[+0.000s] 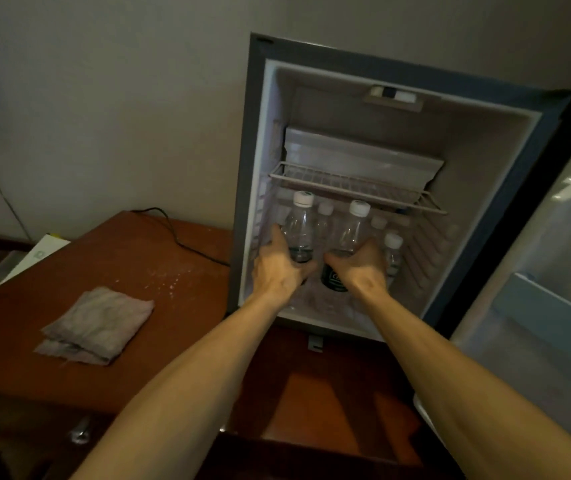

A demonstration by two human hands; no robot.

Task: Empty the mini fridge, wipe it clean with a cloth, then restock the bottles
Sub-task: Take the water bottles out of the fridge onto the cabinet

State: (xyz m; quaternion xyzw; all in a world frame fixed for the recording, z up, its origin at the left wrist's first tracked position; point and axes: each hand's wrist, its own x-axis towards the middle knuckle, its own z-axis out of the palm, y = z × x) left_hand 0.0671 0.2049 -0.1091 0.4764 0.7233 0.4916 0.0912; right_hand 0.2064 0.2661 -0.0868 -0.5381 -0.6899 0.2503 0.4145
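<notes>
The fingers (279, 233) of the left hand (279, 271) are curled around the lower body of a clear bottle (299, 233) with a white cap; the thumb is seen wrapped under it near the dark label. The fingers of the right hand (363, 268) are closed likewise on a second bottle (351, 233), whose dark label shows below the thumb. Both bottles stand upright on the floor of the mini fridge (253, 168), under the wire shelf (353, 187). At least three further bottles (392, 251) are noted behind and to the right of the held pair.

Both palms face inward toward each other, the wrists are level, and both forearms are extended forward from the lower edge of the view into the open fridge. The door (554, 254) stands open at the right.

A folded cloth (97, 325) lies on the wooden bench (173, 258), left of the fridge and well apart from the hands. It appears dry and untouched.

It cannot be settled from this view alone whether the pair is being taken out or put back; with the fridge nearly full and the cloth still folded, the emptying step is judged the more likely. On that reading, the next move calls for both bottles to be drawn out low, clear of the wire shelf, and set on the bench away from the cloth.
</notes>
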